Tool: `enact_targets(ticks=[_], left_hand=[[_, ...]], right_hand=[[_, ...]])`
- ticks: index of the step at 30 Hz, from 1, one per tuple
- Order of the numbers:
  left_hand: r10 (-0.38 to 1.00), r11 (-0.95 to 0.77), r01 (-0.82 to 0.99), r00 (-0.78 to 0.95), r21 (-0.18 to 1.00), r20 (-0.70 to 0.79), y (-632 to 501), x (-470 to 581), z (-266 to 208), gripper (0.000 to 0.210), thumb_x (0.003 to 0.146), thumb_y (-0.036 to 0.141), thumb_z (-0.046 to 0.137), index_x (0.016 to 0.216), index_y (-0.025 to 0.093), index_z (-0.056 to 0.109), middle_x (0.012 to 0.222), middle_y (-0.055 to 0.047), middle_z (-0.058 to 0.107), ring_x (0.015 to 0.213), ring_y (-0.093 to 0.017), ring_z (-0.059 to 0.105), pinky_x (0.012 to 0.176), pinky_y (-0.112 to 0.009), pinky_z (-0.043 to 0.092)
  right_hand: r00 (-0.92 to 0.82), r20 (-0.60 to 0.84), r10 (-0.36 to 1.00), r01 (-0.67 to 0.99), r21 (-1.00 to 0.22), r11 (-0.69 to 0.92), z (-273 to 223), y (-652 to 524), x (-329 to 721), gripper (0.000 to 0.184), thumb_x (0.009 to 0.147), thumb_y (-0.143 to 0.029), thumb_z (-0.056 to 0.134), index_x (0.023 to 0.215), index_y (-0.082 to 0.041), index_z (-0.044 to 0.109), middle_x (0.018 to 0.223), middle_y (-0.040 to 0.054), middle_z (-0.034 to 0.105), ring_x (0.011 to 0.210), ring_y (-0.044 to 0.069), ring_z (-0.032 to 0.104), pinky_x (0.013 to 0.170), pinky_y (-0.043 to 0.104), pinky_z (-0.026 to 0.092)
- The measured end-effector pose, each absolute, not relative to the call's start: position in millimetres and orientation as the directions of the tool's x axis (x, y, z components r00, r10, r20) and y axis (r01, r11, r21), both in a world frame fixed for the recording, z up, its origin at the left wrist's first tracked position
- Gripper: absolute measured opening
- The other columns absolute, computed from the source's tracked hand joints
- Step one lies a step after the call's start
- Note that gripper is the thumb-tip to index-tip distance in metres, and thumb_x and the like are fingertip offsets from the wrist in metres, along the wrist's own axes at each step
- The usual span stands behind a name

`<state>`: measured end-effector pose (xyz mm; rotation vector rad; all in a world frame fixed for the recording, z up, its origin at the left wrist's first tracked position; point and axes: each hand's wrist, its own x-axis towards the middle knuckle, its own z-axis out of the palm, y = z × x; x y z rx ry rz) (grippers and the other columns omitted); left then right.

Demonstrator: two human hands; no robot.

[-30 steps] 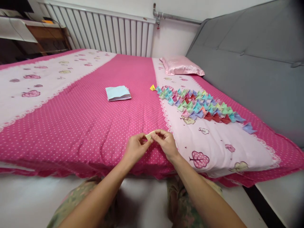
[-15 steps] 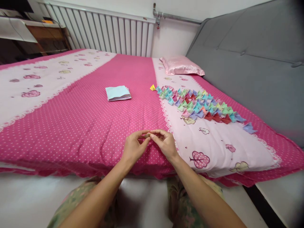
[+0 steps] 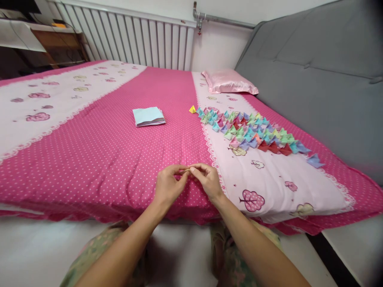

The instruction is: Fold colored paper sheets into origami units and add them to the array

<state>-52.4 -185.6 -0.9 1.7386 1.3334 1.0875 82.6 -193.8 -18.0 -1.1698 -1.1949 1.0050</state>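
Observation:
Near the front edge of the bed, my left hand [image 3: 171, 182] and my right hand [image 3: 207, 179] meet at the fingertips. Both pinch a small folded piece of yellowish paper [image 3: 187, 170], mostly hidden by the fingers. Beyond them to the right stand rows of small folded paper boats [image 3: 248, 133] in blue, green, pink, red and purple. A bright yellow folded paper piece [image 3: 192, 109] is at the far left end of these rows. Ahead and to the left lies a stack of paper sheets [image 3: 149, 116], light blue on top.
The pink dotted bedspread [image 3: 98, 159] has slight wrinkles. A shiny pink pillow [image 3: 229, 81] lies at the back right, beside the grey padded headboard [image 3: 314, 67]. A white radiator [image 3: 128, 38] runs along the wall; a desk [image 3: 60, 44] stands at the far left.
The hands stay in nearly the same place. A little more of the yellowish paper shows between the fingertips, and the fingers have shifted slightly.

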Motion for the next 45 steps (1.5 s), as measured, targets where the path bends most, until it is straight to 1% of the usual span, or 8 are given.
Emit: enact_targets(ticks=[6, 11, 16, 20, 25, 31, 40, 45], left_hand=[[0.953, -0.299, 0.505, 0.119, 0.810, 0.277, -187.7, -51.9, -2.2, 0.017, 0.073, 0.029, 0.059, 0.083, 0.020, 0.068, 0.079, -0.005, 0.069, 0.069, -0.018, 0.063, 0.064, -0.027, 0.047], [0.962, -0.273, 0.513, 0.130, 0.814, 0.241, -190.9, -51.0, 2.2, 0.014, 0.070, 0.026, 0.061, 0.082, 0.023, 0.068, 0.076, -0.003, 0.068, 0.068, -0.017, 0.062, 0.063, -0.025, 0.046], [0.967, -0.253, 0.529, 0.123, 0.810, 0.221, -192.0, -50.5, 2.6, 0.014, 0.070, 0.024, 0.061, 0.082, 0.024, 0.067, 0.075, -0.002, 0.068, 0.067, -0.017, 0.062, 0.063, -0.025, 0.045], [0.966, -0.256, 0.543, 0.117, 0.800, 0.229, -191.3, -50.7, -0.1, 0.013, 0.072, 0.023, 0.058, 0.082, 0.024, 0.067, 0.075, -0.003, 0.068, 0.066, -0.017, 0.062, 0.063, -0.026, 0.045], [0.967, -0.248, 0.542, 0.085, 0.803, 0.241, -191.4, -49.8, 0.4, 0.012, 0.071, 0.024, 0.060, 0.081, 0.022, 0.067, 0.075, -0.003, 0.069, 0.068, -0.017, 0.063, 0.064, -0.026, 0.047], [0.969, -0.229, 0.661, 0.087, 0.715, 0.230, -193.1, -47.8, 4.6, 0.014, 0.074, 0.025, 0.056, 0.083, 0.021, 0.066, 0.076, -0.003, 0.070, 0.068, -0.016, 0.065, 0.064, -0.026, 0.047], [0.976, -0.165, 0.735, 0.026, 0.657, 0.217, -195.3, -45.6, 4.1, 0.016, 0.074, 0.025, 0.054, 0.082, 0.020, 0.067, 0.072, -0.004, 0.069, 0.066, -0.016, 0.064, 0.063, -0.025, 0.045], [0.976, -0.157, 0.720, 0.006, 0.676, 0.220, -193.5, -45.2, 1.3, 0.016, 0.074, 0.025, 0.054, 0.080, 0.019, 0.067, 0.070, -0.004, 0.069, 0.063, -0.016, 0.063, 0.060, -0.025, 0.044]], right_hand=[[0.109, 0.132, 0.985, 0.042, -0.991, 0.128, -17.5, -194.3, 82.2, 0.019, 0.073, -0.034, 0.062, 0.076, -0.016, 0.068, 0.074, 0.0053, 0.069, 0.066, 0.017, 0.063, 0.063, 0.027, 0.049], [0.105, 0.137, 0.985, 0.064, -0.989, 0.131, -19.1, -193.7, 82.0, 0.017, 0.074, -0.032, 0.060, 0.075, -0.016, 0.067, 0.073, 0.0053, 0.069, 0.065, 0.017, 0.063, 0.063, 0.028, 0.049], [0.129, 0.147, 0.981, 0.107, -0.985, 0.134, -20.4, -192.7, 81.2, 0.018, 0.074, -0.032, 0.060, 0.072, -0.016, 0.066, 0.068, 0.0046, 0.068, 0.061, 0.017, 0.062, 0.060, 0.027, 0.049], [0.147, 0.134, 0.980, 0.134, -0.984, 0.115, -20.6, -193.4, 79.6, 0.019, 0.073, -0.032, 0.060, 0.070, -0.015, 0.066, 0.066, 0.0050, 0.068, 0.060, 0.018, 0.063, 0.058, 0.028, 0.049], [0.163, 0.148, 0.975, 0.209, -0.971, 0.113, -17.7, -195.3, 77.4, 0.017, 0.072, -0.031, 0.059, 0.068, -0.016, 0.066, 0.066, 0.0047, 0.068, 0.061, 0.018, 0.064, 0.060, 0.028, 0.050], [0.155, 0.156, 0.975, 0.243, -0.963, 0.115, -15.4, -195.8, 77.0, 0.017, 0.072, -0.031, 0.058, 0.068, -0.015, 0.066, 0.067, 0.0044, 0.068, 0.062, 0.018, 0.064, 0.061, 0.027, 0.051], [0.166, 0.160, 0.973, 0.306, -0.946, 0.104, -14.4, -196.6, 74.7, 0.014, 0.071, -0.027, 0.057, 0.066, -0.016, 0.064, 0.066, 0.0041, 0.068, 0.060, 0.019, 0.064, 0.059, 0.028, 0.050], [0.173, 0.138, 0.975, 0.294, -0.952, 0.083, -18.0, -196.2, 74.3, 0.015, 0.073, -0.028, 0.056, 0.070, -0.016, 0.064, 0.066, 0.0036, 0.067, 0.058, 0.019, 0.063, 0.057, 0.028, 0.050]])
